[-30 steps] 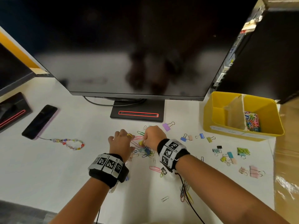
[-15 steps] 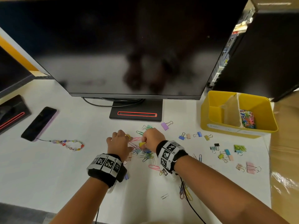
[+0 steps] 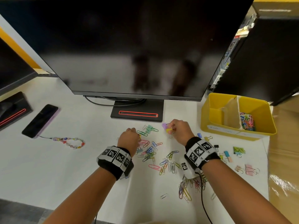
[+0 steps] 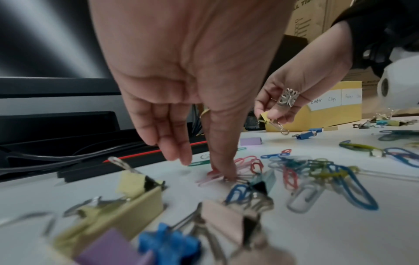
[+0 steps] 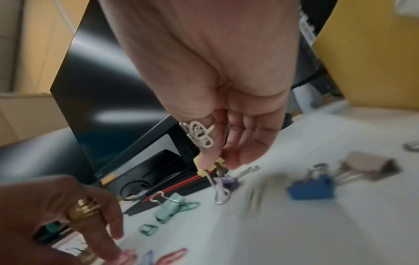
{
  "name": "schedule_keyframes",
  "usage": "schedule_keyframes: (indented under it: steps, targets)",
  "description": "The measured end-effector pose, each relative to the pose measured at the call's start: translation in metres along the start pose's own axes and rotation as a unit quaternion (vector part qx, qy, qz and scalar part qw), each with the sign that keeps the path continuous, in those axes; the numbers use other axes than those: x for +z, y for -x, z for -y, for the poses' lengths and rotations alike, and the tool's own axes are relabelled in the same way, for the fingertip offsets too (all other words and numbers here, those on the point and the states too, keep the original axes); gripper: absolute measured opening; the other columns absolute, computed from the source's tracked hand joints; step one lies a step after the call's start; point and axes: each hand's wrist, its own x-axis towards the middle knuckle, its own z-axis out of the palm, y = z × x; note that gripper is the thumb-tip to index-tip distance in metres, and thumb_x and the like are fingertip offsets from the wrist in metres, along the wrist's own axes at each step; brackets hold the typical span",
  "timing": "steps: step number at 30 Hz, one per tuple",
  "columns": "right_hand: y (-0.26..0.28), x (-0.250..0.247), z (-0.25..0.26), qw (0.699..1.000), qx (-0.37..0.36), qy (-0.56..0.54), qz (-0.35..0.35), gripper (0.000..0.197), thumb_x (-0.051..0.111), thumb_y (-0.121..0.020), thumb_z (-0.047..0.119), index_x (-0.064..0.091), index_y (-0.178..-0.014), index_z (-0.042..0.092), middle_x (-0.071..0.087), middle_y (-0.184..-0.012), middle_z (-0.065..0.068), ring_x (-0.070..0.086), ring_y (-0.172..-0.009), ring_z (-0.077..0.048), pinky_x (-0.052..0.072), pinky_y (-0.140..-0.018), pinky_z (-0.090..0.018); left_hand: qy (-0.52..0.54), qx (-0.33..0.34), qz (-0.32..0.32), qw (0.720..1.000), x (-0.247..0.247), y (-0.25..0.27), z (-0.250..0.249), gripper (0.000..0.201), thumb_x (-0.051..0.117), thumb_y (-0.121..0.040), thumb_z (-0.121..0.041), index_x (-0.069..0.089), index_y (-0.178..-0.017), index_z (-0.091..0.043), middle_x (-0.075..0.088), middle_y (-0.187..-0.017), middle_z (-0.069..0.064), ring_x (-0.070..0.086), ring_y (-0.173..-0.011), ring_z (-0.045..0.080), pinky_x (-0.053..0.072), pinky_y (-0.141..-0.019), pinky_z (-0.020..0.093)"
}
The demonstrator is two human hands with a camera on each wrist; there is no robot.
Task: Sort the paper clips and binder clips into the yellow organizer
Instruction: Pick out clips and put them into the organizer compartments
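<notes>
A large black flat-screen monitor (image 3: 129, 49) stands at the far side of the white desk (image 3: 48, 159). At far right sits the yellow plastic organizer with a cardboard divider (image 3: 210, 117); coloured paper clips already fill its right compartment, while the left one, labelled for binder clips, looks empty from here. The loose pile of coloured wire paper clips (image 3: 150, 152) lies in the middle, between the wrists, with pastel binder clips (image 3: 226, 155) scattered to the right.

The left hand (image 3: 128, 140) reaches down with fingers nearly straight, one fingertip pressing a pink paper clip (image 4: 217, 176) against the desk. The right hand (image 3: 181, 130) pinches a small yellow binder clip with silver wire handles (image 4: 268, 119) between thumb and fingers, lifted off the desk.

That clip is light and stiff; its handles swing freely, so the folded body is probably the surer hold. Paper clips are slick, flat and tangle, likely easiest slid, then pinched.
</notes>
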Motion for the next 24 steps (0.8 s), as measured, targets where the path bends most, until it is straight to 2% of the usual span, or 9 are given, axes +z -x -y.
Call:
schedule_keyframes:
  steps: [2,5,6,9,11,15,19,22,24]
  targets:
    - [0.002,-0.005,-0.007,0.995,0.013,0.102,0.007,0.019,0.052,-0.083,-0.003,0.063,-0.098,0.003,0.063,-0.103,-0.019,0.058,-0.098,-0.033,0.048,-0.085,-0.036,0.041,-0.009,0.017,0.999,-0.003,-0.003,-0.007,0.024,0.059,-0.089,-0.020,0.065,-0.109,-0.009,0.062,-0.116,0.010,0.061,-0.106,0.026,0.051,-0.091,0.034]
    - [0.011,-0.007,-0.003,0.949,-0.018,0.313,0.020,0.029,0.051,-0.086,0.001,0.054,-0.114,0.005,0.051,-0.121,-0.016,0.048,-0.112,-0.031,0.047,-0.090,-0.037,0.093,0.018,0.036,0.995,-0.002,-0.005,-0.019,0.025,0.059,-0.089,-0.020,0.066,-0.111,-0.011,0.066,-0.116,0.011,0.063,-0.106,0.027,0.051,-0.095,0.034]
    - [0.013,-0.005,0.000,0.938,-0.046,0.343,0.014,0.033,0.050,-0.085,-0.001,0.053,-0.117,0.005,0.050,-0.124,-0.016,0.046,-0.114,-0.030,0.047,-0.091,-0.037,0.113,0.029,0.039,0.992,-0.001,-0.003,-0.022,0.026,0.059,-0.089,-0.020,0.065,-0.112,-0.010,0.066,-0.117,0.012,0.062,-0.107,0.027,0.050,-0.097,0.035]
    - [0.021,0.005,0.011,0.951,-0.129,0.281,0.026,0.046,0.045,-0.081,-0.012,0.052,-0.122,0.008,0.049,-0.130,-0.013,0.044,-0.119,-0.028,0.044,-0.096,-0.035,0.182,0.025,0.015,0.983,0.006,0.008,-0.021,0.033,0.061,-0.087,-0.021,0.061,-0.118,-0.011,0.062,-0.120,0.010,0.058,-0.110,0.025,0.047,-0.098,0.033]
    - [0.028,0.015,0.016,0.960,-0.156,0.212,0.093,0.055,0.042,-0.078,-0.017,0.054,-0.123,0.011,0.046,-0.137,-0.011,0.042,-0.126,-0.026,0.038,-0.104,-0.033,0.206,0.005,-0.020,0.978,0.013,0.019,-0.013,0.034,0.065,-0.084,-0.022,0.062,-0.117,-0.014,0.062,-0.116,0.007,0.058,-0.106,0.021,0.046,-0.095,0.030]
    - [0.042,0.037,0.019,0.936,-0.191,0.199,0.219,0.064,0.038,-0.078,-0.017,0.042,-0.135,0.012,0.032,-0.151,-0.008,0.027,-0.138,-0.025,0.027,-0.115,-0.036,0.177,0.006,-0.018,0.984,0.022,0.039,-0.008,0.026,0.064,-0.085,-0.023,0.068,-0.109,-0.015,0.065,-0.111,0.006,0.062,-0.101,0.019,0.047,-0.087,0.026]
    - [0.054,0.036,0.013,0.913,-0.213,0.244,0.247,0.063,0.041,-0.080,-0.012,0.038,-0.138,0.013,0.029,-0.153,-0.004,0.023,-0.141,-0.022,0.027,-0.114,-0.036,0.135,0.019,0.003,0.991,0.023,0.056,0.000,0.022,0.057,-0.089,-0.024,0.069,-0.107,-0.016,0.062,-0.111,0.003,0.059,-0.105,0.019,0.044,-0.079,0.024]
    - [0.056,0.030,0.020,0.899,-0.223,0.289,0.243,0.052,0.043,-0.082,-0.007,0.046,-0.131,0.009,0.037,-0.148,-0.008,0.033,-0.134,-0.026,0.032,-0.109,-0.038,0.153,-0.013,0.020,0.988,0.028,0.067,0.013,0.020,0.061,-0.086,-0.031,0.069,-0.102,-0.022,0.058,-0.113,-0.002,0.055,-0.110,0.016,0.044,-0.084,0.025]
    - [0.049,0.032,0.031,0.903,-0.229,0.280,0.230,0.048,0.044,-0.085,-0.005,0.046,-0.131,0.008,0.037,-0.148,-0.009,0.033,-0.134,-0.026,0.032,-0.111,-0.038,0.162,-0.033,0.015,0.986,0.031,0.071,0.018,0.020,0.063,-0.084,-0.030,0.069,-0.100,-0.020,0.058,-0.117,-0.003,0.054,-0.112,0.016,0.043,-0.089,0.025]
